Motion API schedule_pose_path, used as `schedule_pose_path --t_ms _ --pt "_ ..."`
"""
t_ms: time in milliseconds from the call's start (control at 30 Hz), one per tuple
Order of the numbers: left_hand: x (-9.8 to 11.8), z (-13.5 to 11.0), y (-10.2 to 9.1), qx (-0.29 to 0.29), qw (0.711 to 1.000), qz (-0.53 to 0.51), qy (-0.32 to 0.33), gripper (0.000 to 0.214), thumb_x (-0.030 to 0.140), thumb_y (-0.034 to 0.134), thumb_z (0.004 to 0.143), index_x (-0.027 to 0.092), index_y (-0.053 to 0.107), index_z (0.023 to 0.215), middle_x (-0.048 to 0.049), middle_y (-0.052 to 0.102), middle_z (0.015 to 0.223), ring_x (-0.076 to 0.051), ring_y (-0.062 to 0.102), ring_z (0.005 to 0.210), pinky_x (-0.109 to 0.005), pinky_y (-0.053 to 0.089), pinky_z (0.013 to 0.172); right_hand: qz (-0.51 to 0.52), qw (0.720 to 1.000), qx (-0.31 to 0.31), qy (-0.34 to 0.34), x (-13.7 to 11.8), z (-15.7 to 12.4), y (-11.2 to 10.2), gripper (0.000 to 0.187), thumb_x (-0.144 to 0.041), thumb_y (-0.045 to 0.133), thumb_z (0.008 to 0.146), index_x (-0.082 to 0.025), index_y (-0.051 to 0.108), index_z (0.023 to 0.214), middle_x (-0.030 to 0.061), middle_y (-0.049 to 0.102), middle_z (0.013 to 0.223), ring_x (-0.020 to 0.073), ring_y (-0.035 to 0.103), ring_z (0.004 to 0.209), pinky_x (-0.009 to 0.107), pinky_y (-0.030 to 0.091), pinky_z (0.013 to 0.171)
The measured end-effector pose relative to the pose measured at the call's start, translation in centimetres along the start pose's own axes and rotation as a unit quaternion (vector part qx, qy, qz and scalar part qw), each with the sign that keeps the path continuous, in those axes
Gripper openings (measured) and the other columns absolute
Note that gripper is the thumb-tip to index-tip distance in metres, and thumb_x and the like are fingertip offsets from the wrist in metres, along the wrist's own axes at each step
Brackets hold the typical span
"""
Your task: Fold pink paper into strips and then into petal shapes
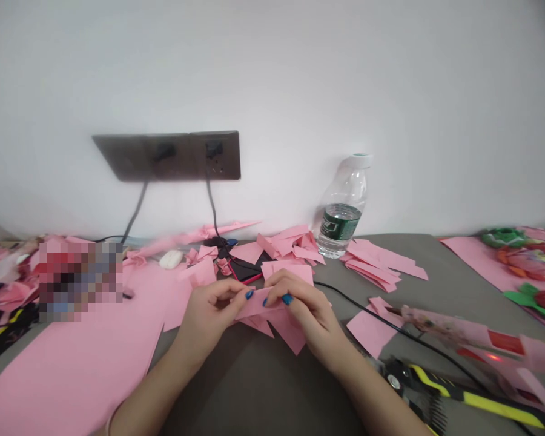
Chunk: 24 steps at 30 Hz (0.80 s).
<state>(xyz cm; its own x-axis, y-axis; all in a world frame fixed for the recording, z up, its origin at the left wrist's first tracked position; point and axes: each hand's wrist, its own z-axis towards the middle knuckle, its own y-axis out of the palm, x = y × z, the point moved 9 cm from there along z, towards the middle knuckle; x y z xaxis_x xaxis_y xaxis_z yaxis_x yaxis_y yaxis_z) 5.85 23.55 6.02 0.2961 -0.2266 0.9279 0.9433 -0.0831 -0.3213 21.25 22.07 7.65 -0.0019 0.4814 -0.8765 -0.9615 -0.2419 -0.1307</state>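
My left hand (212, 313) pinches the left end of a small strip of pink paper (254, 304) between thumb and finger. The other end is gripped by my right hand (305, 312), its blue-nailed thumb and fingertip close together on the paper. Both hands hover over the middle of the grey table, with more loose pink paper pieces (293, 332) showing just below the strip. Behind my fingers lies a dark phone-like object with a red edge (249, 269), partly covered by pink scraps.
A water bottle (343, 209) leans against the wall. A glue gun (476, 333) with a glowing red light and yellow-black pliers (463, 393) lie at the right. A large pink sheet (91, 363) covers the left. Paper flowers (536, 260) sit far right; a cord (367, 310) crosses the table.
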Motion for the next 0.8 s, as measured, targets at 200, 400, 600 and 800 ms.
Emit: schedule_pose_path --t_ms 200,400,600,800 --pt "0.8 -0.5 -0.5 0.026 0.997 0.049 0.046 0.017 0.025 0.065 0.083 0.018 0.077 0.074 0.0001 0.072 0.062 -0.012 0.061 0.054 -0.017 0.046 0.050 0.054 0.991 0.060 0.109 3.0 -0.2 -0.5 0.017 -0.039 0.061 0.091 -0.022 0.061 0.094 0.0020 0.058 0.081 0.0181 0.057 0.072 0.029 0.046 0.066" --pt "1.4 -0.6 -0.1 0.012 0.993 0.088 0.075 0.016 0.022 0.063 0.084 0.018 0.077 0.078 -0.0014 0.077 0.068 -0.014 0.067 0.055 -0.017 0.049 0.048 0.049 0.990 0.038 0.127 3.5 -0.2 -0.1 0.025 -0.040 0.066 0.089 -0.020 0.063 0.075 0.0014 0.059 0.073 0.0167 0.054 0.068 0.028 0.043 0.064" --pt "1.4 -0.6 1.3 -0.054 0.987 0.120 0.089 0.022 0.022 0.059 0.088 0.020 0.079 0.080 -0.0031 0.079 0.073 -0.019 0.073 0.067 -0.023 0.054 0.060 0.057 0.991 -0.008 0.117 2.9 0.0 0.7 0.023 -0.036 0.067 0.090 -0.020 0.068 0.075 0.0032 0.066 0.075 0.0185 0.060 0.073 0.029 0.048 0.069" --pt "1.5 -0.6 1.2 -0.038 0.986 0.123 0.104 0.024 0.020 0.059 0.087 0.020 0.079 0.074 -0.0012 0.072 0.062 -0.018 0.066 0.059 -0.024 0.051 0.055 0.035 0.990 -0.015 0.134 3.4 -0.1 0.7 0.023 -0.035 0.061 0.092 -0.020 0.072 0.079 0.0051 0.071 0.080 0.0204 0.065 0.079 0.031 0.051 0.075"
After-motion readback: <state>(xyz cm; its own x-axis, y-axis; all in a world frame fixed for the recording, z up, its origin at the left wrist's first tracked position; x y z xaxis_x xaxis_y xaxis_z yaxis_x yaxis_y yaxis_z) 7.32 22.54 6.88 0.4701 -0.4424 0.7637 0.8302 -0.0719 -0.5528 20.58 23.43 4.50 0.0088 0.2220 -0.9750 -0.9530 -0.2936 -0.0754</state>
